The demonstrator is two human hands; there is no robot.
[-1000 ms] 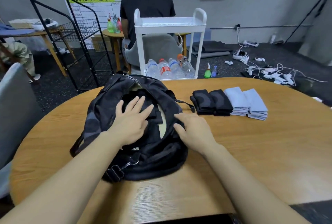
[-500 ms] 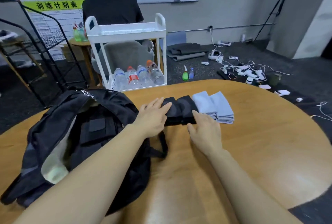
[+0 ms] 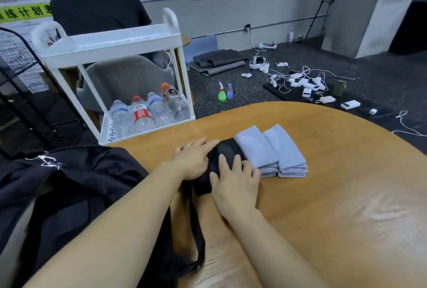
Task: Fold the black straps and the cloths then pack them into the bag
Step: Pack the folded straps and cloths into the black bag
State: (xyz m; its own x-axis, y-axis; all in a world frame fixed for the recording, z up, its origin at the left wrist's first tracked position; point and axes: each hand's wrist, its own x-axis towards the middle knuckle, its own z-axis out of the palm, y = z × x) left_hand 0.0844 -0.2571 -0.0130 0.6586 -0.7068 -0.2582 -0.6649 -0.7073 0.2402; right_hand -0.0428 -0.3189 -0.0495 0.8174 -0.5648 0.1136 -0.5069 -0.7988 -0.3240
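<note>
Step in hand: pickup of folded black straps [image 3: 223, 151], mid-table, just left of two folded pale-blue cloths [image 3: 271, 149].

Left hand [image 3: 193, 160] and right hand [image 3: 235, 183] flat on straps, fingers straight, loosely spread.

Next, likely: close grip, carry left into open black fabric bag [image 3: 76, 183].

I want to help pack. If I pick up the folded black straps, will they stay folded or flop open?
The black straps would probably flop: they look like soft fabric, bulging under both hands. They seem light and unlikely to slide far on the wooden table. Holding them from both sides should keep the folds.
</note>
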